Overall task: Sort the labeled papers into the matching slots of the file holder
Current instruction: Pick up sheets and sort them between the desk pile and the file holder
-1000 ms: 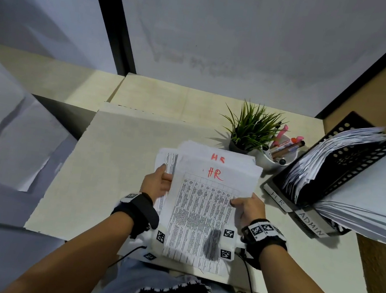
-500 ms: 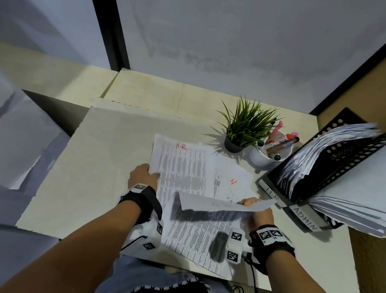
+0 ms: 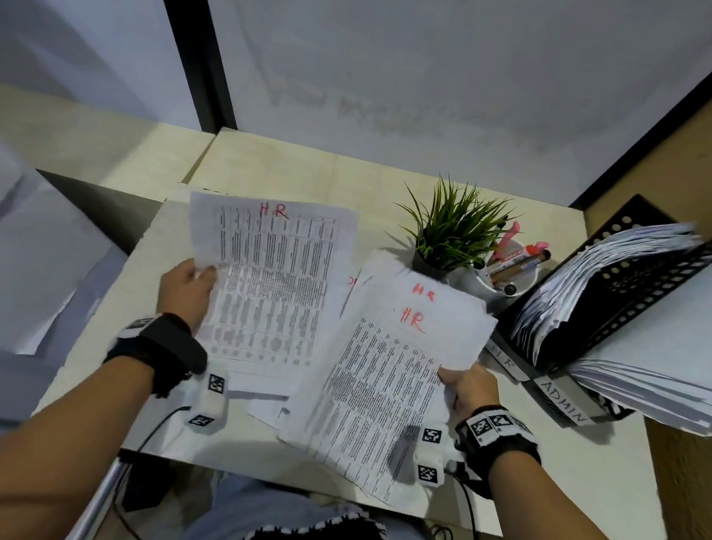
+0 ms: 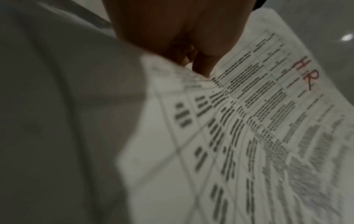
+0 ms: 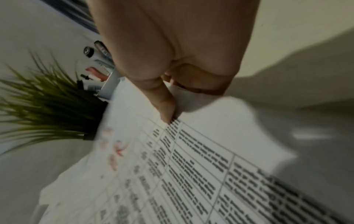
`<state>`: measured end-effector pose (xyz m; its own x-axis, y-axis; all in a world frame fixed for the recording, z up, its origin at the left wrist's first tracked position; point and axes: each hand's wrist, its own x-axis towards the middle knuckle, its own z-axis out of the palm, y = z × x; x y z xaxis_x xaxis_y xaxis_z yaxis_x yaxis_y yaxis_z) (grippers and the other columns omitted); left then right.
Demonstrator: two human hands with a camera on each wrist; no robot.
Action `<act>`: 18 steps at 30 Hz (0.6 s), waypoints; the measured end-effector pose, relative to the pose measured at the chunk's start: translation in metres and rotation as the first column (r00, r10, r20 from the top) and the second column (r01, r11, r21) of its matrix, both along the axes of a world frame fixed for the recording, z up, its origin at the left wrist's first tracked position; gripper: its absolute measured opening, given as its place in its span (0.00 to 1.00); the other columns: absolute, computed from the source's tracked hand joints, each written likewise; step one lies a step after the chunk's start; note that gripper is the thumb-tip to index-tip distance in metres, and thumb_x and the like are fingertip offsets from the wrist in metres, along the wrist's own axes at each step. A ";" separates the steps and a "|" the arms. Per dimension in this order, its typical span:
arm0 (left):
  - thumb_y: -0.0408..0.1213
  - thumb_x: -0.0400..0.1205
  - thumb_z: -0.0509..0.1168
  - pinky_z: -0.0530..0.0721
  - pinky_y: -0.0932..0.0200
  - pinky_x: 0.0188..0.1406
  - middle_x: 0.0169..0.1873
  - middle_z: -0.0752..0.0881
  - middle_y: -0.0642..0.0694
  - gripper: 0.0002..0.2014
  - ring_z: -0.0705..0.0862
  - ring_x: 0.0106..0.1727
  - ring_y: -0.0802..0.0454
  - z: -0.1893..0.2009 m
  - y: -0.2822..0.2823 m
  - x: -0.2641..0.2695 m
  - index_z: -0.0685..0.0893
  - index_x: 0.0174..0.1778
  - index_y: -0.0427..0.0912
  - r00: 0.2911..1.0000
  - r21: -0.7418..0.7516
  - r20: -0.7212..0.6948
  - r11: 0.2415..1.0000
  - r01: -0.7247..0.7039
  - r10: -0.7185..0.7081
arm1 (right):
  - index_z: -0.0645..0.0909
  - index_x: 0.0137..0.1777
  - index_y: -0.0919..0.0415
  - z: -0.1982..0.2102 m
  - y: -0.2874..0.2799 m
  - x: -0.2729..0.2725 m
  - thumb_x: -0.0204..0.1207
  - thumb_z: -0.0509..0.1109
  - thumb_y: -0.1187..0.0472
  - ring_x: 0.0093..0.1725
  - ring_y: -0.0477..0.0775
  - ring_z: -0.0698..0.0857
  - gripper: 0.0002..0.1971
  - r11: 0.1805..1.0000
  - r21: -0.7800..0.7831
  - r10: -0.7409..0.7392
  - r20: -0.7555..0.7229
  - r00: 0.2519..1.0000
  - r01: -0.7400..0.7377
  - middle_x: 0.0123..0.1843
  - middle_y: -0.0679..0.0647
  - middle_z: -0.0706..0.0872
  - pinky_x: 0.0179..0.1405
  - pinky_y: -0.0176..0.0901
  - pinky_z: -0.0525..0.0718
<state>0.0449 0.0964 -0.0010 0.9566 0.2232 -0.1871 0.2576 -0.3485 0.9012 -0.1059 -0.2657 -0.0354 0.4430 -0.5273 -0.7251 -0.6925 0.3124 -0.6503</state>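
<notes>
Head view: we see the left grip (image 3: 187,289) pinching a single HR sheet (image 3: 269,286) by its left edge, above the counter's (image 3: 105,328) middle. The right grip (image 3: 472,389) clasps a stack of HR papers (image 3: 386,376) near the front edge. The file holder (image 3: 628,303), its slots labelled, occupies the counter's right edge, beside a potted plant (image 3: 453,232).

Bare forearms, no sleeves. Black strap on left wrist (image 3: 160,349); black strap on right wrist (image 3: 499,440) with white checkered marker tags. White camera blocks (image 3: 208,404) with black square codes hang under both wrists, thin black cables trailing. Dark top with white-patterned trim.
</notes>
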 end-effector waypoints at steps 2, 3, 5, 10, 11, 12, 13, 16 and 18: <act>0.33 0.82 0.62 0.77 0.53 0.51 0.42 0.83 0.41 0.06 0.80 0.45 0.47 0.007 0.012 0.004 0.84 0.47 0.36 1.000 -0.058 0.011 0.998 -0.002 0.002 | 0.78 0.41 0.67 0.010 0.004 0.003 0.72 0.71 0.76 0.31 0.56 0.79 0.06 0.995 -0.059 0.074 -0.043 0.996 -0.077 0.33 0.60 0.82 0.35 0.46 0.75; 0.33 0.81 0.63 0.77 0.53 0.49 0.37 0.82 0.40 0.06 0.79 0.43 0.47 0.011 0.016 0.005 0.84 0.42 0.37 1.000 -0.089 0.013 0.996 -0.001 0.002 | 0.78 0.40 0.67 0.009 0.005 0.004 0.72 0.71 0.76 0.34 0.56 0.79 0.06 0.993 -0.076 0.087 -0.043 0.995 -0.090 0.34 0.60 0.82 0.35 0.45 0.76; 0.36 0.79 0.66 0.71 0.55 0.42 0.26 0.71 0.42 0.15 0.72 0.34 0.49 0.016 0.014 0.005 0.76 0.25 0.46 0.999 -0.100 0.011 0.994 0.044 -0.043 | 0.82 0.42 0.71 0.010 0.008 0.006 0.70 0.71 0.77 0.37 0.58 0.82 0.04 0.992 -0.073 0.103 -0.028 0.994 -0.105 0.38 0.63 0.86 0.39 0.49 0.83; 0.55 0.69 0.69 0.74 0.55 0.40 0.33 0.77 0.44 0.20 0.76 0.35 0.51 0.005 -0.032 -0.003 0.78 0.36 0.40 0.954 -0.057 -0.145 0.965 0.257 -0.263 | 0.84 0.46 0.72 0.018 0.024 0.015 0.68 0.69 0.82 0.40 0.64 0.87 0.10 0.996 0.004 0.093 0.110 0.990 -0.094 0.50 0.70 0.88 0.47 0.57 0.87; 0.55 0.70 0.69 0.72 0.56 0.39 0.32 0.75 0.44 0.18 0.74 0.35 0.51 0.003 -0.046 -0.007 0.75 0.34 0.42 0.942 -0.038 -0.161 0.956 0.292 -0.295 | 0.84 0.46 0.72 0.022 0.026 0.018 0.68 0.68 0.83 0.38 0.61 0.87 0.11 0.996 0.017 0.086 0.141 0.986 -0.089 0.48 0.69 0.88 0.45 0.53 0.87; 0.52 0.73 0.68 0.70 0.57 0.37 0.31 0.74 0.43 0.17 0.73 0.33 0.51 0.006 -0.061 -0.013 0.73 0.33 0.43 0.931 -0.022 -0.187 0.948 0.316 -0.315 | 0.85 0.46 0.72 0.028 0.029 0.021 0.67 0.68 0.83 0.38 0.60 0.87 0.11 0.996 0.039 0.075 0.163 0.984 -0.082 0.46 0.68 0.89 0.45 0.53 0.87; 0.49 0.77 0.67 0.69 0.57 0.35 0.30 0.75 0.44 0.15 0.74 0.33 0.49 0.008 -0.075 -0.018 0.73 0.33 0.42 0.921 -0.018 -0.217 0.945 0.327 -0.323 | 0.85 0.45 0.71 0.032 0.032 0.024 0.67 0.66 0.84 0.38 0.60 0.87 0.12 0.995 0.067 0.066 0.193 0.979 -0.080 0.46 0.68 0.89 0.45 0.55 0.88; 0.42 0.80 0.66 0.79 0.52 0.42 0.44 0.82 0.39 0.11 0.81 0.43 0.43 0.008 -0.102 -0.027 0.75 0.48 0.38 0.921 -0.063 -0.277 0.962 0.265 -0.272 | 0.83 0.39 0.65 0.053 0.038 0.031 0.76 0.62 0.76 0.29 0.53 0.88 0.11 0.992 0.107 0.031 0.259 0.965 -0.061 0.40 0.63 0.88 0.30 0.43 0.87; 0.33 0.78 0.68 0.83 0.44 0.59 0.57 0.82 0.35 0.11 0.83 0.53 0.39 0.014 -0.108 -0.029 0.73 0.52 0.42 0.931 -0.244 -0.280 0.955 0.169 -0.237 | 0.84 0.47 0.61 0.069 0.041 0.036 0.82 0.64 0.56 0.33 0.49 0.90 0.11 0.978 0.202 -0.032 0.368 0.929 -0.046 0.43 0.58 0.90 0.31 0.41 0.86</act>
<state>0.0160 -0.0114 0.0130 0.8672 -0.0469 -0.4958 0.4734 -0.2314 0.8499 -0.0697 -0.2248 0.0341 0.7019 -0.3817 -0.6014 -0.4195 0.4610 -0.7820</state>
